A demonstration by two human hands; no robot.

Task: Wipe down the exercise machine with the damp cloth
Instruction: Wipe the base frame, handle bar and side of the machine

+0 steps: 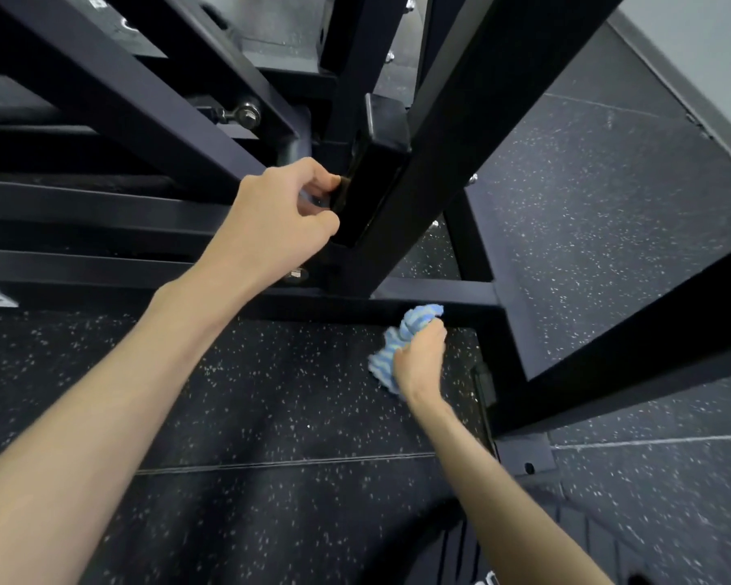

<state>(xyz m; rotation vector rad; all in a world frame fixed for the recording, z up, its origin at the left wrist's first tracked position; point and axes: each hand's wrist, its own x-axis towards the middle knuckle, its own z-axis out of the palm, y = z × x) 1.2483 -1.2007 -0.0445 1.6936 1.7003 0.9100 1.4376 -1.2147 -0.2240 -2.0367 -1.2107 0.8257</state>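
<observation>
The exercise machine [461,133] is a frame of black steel beams that fills the upper half of the view. My left hand [279,217] grips the edge of a short black square tube end [376,171] on the frame, fingers curled round it. Lower down, my right hand [423,358] holds a bunched blue striped cloth [401,339]. The cloth presses against the low horizontal base bar [461,295] of the machine. Part of the cloth hangs out below the hand.
Dark speckled rubber flooring [271,394] lies under the frame. A bolted foot plate [524,458] sits at the base of the right upright. A grey wall [701,40] runs along the top right. A bolt [247,114] sticks out at upper left.
</observation>
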